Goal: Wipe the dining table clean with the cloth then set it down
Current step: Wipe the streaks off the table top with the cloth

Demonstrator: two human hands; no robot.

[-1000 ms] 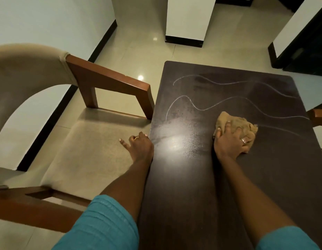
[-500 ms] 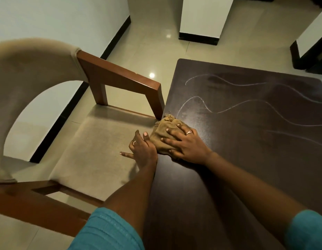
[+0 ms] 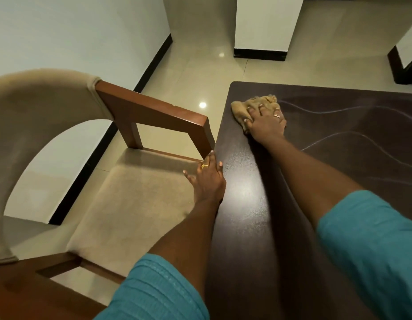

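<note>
The dark brown dining table (image 3: pixel 258 227) fills the right half of the view, with thin wavy white streaks across its right side. A crumpled tan cloth (image 3: pixel 242 106) lies near the table's far left corner, pressed flat under my right hand (image 3: pixel 266 122), whose fingers spread over and grip it. My left hand (image 3: pixel 207 179) rests with fingers apart against the table's left edge, partly over the chair seat, holding nothing.
A wooden armchair (image 3: pixel 154 112) with beige seat and back stands tight against the table's left edge. A white pillar (image 3: pixel 267 24) with a black base rises beyond the table. Glossy tiled floor (image 3: pixel 200 72) surrounds the furniture.
My right hand has slid the cloth from the table's middle to its left edge, then away from me toward the far left corner. My left hand has stayed at the table's edge.
</note>
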